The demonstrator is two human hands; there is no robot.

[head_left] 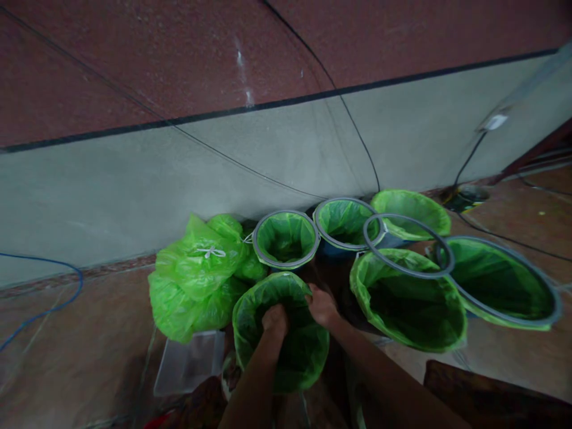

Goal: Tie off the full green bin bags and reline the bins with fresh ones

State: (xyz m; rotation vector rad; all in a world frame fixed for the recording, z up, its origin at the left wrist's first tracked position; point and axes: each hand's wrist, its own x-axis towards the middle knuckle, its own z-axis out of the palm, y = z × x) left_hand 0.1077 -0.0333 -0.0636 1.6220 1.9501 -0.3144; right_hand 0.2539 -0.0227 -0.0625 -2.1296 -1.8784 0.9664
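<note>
Bin liners (pixel 308 357) and bags (pixel 187 298) are bright green, the tie (pixel 211 252) white. Rings (pixel 449 260) are grey, one cable (pixel 81 280) blue. The wall (pixel 268 140) is maroon over pale grey, divided by a black stripe (pixel 286 102), and the floor tiles (pixel 102 333) are brown

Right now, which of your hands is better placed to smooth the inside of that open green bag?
Probably the left hand: it appears inside the open green bag, while the right hand is at the bag's edge, on its right side.

Head-worn view faces the wall (pixel 111 185); looks down into bins (pixel 246 316).
</note>
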